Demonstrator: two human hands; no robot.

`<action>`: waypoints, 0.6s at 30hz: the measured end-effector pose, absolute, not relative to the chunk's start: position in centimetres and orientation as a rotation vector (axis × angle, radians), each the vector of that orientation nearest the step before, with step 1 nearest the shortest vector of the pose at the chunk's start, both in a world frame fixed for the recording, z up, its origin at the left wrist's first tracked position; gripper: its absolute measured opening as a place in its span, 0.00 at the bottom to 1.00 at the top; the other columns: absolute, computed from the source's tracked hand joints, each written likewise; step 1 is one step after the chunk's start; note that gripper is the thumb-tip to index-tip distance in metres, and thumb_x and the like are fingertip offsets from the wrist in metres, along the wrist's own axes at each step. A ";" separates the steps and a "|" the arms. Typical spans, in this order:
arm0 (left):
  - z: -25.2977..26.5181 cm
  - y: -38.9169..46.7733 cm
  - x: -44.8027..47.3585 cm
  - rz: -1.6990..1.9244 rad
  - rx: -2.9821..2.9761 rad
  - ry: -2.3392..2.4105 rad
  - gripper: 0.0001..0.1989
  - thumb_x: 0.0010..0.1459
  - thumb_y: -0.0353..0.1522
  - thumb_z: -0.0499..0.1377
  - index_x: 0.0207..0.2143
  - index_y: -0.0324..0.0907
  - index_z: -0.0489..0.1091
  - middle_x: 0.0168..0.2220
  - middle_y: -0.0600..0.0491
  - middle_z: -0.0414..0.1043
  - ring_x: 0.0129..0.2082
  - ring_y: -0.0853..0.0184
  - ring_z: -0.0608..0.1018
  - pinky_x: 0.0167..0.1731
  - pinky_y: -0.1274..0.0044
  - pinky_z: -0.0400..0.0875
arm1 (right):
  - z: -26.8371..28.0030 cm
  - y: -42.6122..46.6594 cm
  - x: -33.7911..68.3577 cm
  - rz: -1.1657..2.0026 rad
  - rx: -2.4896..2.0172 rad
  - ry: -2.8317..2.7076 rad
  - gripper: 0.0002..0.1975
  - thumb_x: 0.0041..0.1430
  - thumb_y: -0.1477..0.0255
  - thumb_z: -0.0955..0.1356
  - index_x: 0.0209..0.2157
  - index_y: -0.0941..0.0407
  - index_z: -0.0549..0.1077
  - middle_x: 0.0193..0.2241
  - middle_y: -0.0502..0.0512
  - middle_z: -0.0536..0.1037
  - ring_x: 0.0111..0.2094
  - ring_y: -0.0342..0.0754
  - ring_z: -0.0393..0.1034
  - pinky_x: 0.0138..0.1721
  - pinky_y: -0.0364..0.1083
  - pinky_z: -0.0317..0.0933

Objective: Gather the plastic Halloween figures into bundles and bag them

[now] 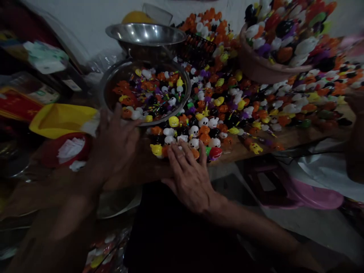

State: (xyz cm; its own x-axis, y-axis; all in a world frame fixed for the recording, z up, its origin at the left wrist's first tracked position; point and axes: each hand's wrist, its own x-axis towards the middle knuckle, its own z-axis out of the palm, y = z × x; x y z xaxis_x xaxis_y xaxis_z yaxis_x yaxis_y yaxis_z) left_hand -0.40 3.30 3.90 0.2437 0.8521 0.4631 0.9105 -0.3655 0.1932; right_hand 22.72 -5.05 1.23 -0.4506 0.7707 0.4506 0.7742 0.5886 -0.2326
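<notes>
My right hand (189, 174) lies flat with fingers stretched out over the near row of small plastic figures (193, 132) at the table's front edge. These are coloured heads in white skull, orange, yellow, black, green and red, standing close together in rows. My left hand (115, 136), blurred, has its fingers apart near the lower left rim of a steel basin (186, 99); whether it touches the rim I cannot tell. Loose figures of the same sort lie in the basin. Nothing shows in either hand.
An upper steel bowl (146, 32) stands behind the basin. Figures heap across the wooden table (136, 170) and fill a pink tub (256, 68). At left are a yellow tray (61, 117) and a red dish (88, 146) holding white slips. Another person's arm (355, 144) shows at right.
</notes>
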 end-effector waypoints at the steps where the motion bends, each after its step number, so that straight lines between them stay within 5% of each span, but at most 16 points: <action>1: 3.9 2.9 0.0 -0.714 -2.402 -1.709 0.23 0.70 0.40 0.46 0.60 0.46 0.70 0.74 0.46 0.43 0.73 0.38 0.46 0.65 0.39 0.50 | 1.3 -4.6 22.1 0.011 -1.228 -2.314 0.34 0.66 0.60 0.69 0.66 0.65 0.62 0.66 0.70 0.64 0.72 0.65 0.49 0.71 0.74 0.30; 6: 3.5 1.1 3.2 -0.555 -2.423 -1.653 0.24 0.71 0.42 0.44 0.63 0.50 0.67 0.75 0.45 0.40 0.73 0.36 0.46 0.61 0.41 0.59 | 1.6 -3.8 21.5 0.046 -1.265 -2.337 0.37 0.65 0.58 0.69 0.65 0.69 0.62 0.67 0.74 0.61 0.73 0.65 0.46 0.71 0.73 0.30; 12: 3.4 1.9 4.3 -0.534 -2.372 -1.645 0.24 0.71 0.41 0.45 0.62 0.47 0.69 0.75 0.45 0.40 0.73 0.36 0.43 0.63 0.39 0.53 | 2.0 -4.8 23.9 0.009 -1.340 -2.307 0.41 0.66 0.57 0.68 0.69 0.68 0.56 0.69 0.73 0.57 0.73 0.64 0.44 0.72 0.72 0.23; 18: 4.7 1.2 6.3 -0.374 -2.470 -1.664 0.27 0.71 0.42 0.45 0.67 0.43 0.61 0.75 0.42 0.34 0.74 0.39 0.37 0.67 0.42 0.47 | 2.3 -5.6 25.2 -0.053 -1.504 -2.356 0.40 0.68 0.59 0.65 0.70 0.70 0.52 0.70 0.74 0.53 0.74 0.65 0.41 0.71 0.74 0.26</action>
